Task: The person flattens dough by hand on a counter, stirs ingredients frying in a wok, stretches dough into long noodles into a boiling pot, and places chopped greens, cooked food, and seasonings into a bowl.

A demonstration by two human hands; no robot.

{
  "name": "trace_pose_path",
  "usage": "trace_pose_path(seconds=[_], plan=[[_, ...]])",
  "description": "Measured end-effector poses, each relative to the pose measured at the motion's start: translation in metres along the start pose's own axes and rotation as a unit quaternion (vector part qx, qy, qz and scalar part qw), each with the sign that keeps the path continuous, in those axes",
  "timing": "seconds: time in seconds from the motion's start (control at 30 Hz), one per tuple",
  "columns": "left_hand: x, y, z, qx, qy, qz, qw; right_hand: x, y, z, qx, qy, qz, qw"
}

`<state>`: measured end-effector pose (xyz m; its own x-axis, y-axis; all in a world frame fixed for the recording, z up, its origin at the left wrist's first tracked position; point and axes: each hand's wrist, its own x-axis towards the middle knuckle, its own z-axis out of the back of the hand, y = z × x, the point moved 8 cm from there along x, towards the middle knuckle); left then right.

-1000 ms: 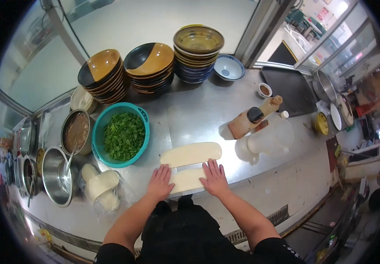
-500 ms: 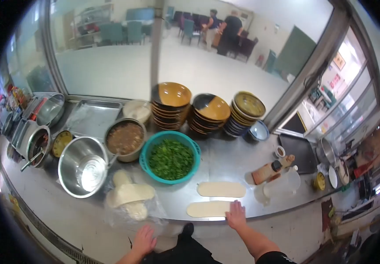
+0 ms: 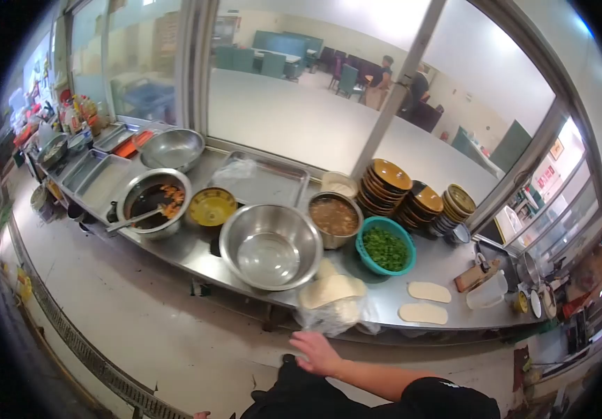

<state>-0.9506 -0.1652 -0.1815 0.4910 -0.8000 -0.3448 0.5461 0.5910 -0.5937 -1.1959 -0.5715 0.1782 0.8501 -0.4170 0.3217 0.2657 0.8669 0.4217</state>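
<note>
Dough (image 3: 337, 289), pale and rounded, lies against crinkled, seemingly plastic film (image 3: 315, 320).

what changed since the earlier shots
The right hand and left hand lifted off the near flat, pale oblong dough strip and moved left, the right one near the clear plastic bag of dough; the view swung left. The strip stayed on the silver metal counter.

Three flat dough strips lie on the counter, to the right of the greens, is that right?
Not three but two: the head view shows a nearer strip and a farther strip. They do lie flat on the counter, to the right of the greens.
</note>
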Motion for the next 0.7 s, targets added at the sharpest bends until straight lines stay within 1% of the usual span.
trace_pose_path(seconds=[0.03, 0.07, 0.1, 0.13, 0.17, 0.2, 0.23, 0.3, 0.33, 0.4, 0.43, 0.5, 0.53, 0.57, 0.63, 0.67, 0.7], plan=[[0.013, 0.032, -0.003, 0.042, -0.006, -0.103, 0.994, 0.027, 0.024, -0.021, 0.022, 0.019, 0.01, 1.0], [0.009, 0.051, 0.019, -0.047, 0.033, 0.121, 0.991, 0.053, 0.044, -0.035, 0.024, 0.017, 0.024, 0.999], [-0.014, -0.045, 0.118, -0.119, 0.033, 0.343, 0.931, 0.078, 0.065, -0.054, 0.034, 0.022, 0.047, 0.998], [-0.01, -0.04, 0.139, -0.074, -0.051, 0.252, 0.964, 0.102, 0.083, -0.074, 0.053, 0.044, 0.08, 0.994], [-0.012, -0.037, 0.159, -0.009, -0.135, 0.163, 0.977, 0.127, 0.091, -0.094, 0.051, 0.072, 0.073, 0.993], [-0.011, -0.017, 0.167, -0.07, -0.128, 0.204, 0.968, 0.155, 0.101, -0.117, 0.048, 0.104, 0.073, 0.991], [-0.012, 0.001, 0.184, -0.134, -0.129, 0.242, 0.952, 0.182, 0.111, -0.139, 0.062, 0.114, 0.075, 0.989], [-0.019, 0.015, 0.232, -0.121, -0.118, 0.291, 0.942, 0.238, 0.133, -0.184, 0.063, 0.12, 0.072, 0.988], [-0.03, 0.04, 0.25, -0.14, -0.156, 0.34, 0.917, 0.266, 0.147, -0.208, 0.074, 0.128, 0.078, 0.986], [-0.051, 0.084, 0.261, -0.163, -0.08, 0.455, 0.872, 0.315, 0.178, -0.267, 0.084, 0.163, 0.132, 0.974], [-0.057, 0.105, 0.27, -0.185, -0.107, 0.484, 0.849, 0.348, 0.194, -0.297, 0.09, 0.171, 0.16, 0.968], [-0.091, 0.148, 0.265, -0.16, -0.003, 0.566, 0.809, 0.409, 0.248, -0.349, 0.114, 0.213, 0.228, 0.943], [-0.106, 0.154, 0.27, -0.237, -0.013, 0.58, 0.779, 0.433, 0.278, -0.369, 0.121, 0.24, 0.258, 0.928], [-0.118, 0.164, 0.271, -0.253, -0.02, 0.593, 0.765, 0.459, 0.31, -0.385, 0.126, 0.254, 0.277, 0.918], [-0.126, 0.196, 0.24, -0.25, 0.124, 0.575, 0.769, 0.523, 0.391, -0.414, 0.114, 0.249, 0.334, 0.902], [-0.12, 0.219, 0.219, -0.249, 0.115, 0.556, 0.785, 0.552, 0.43, -0.422, 0.132, 0.232, 0.362, 0.893], [-0.114, 0.242, 0.198, -0.248, 0.105, 0.537, 0.8, 0.577, 0.463, -0.438, 0.135, 0.237, 0.381, 0.883]])
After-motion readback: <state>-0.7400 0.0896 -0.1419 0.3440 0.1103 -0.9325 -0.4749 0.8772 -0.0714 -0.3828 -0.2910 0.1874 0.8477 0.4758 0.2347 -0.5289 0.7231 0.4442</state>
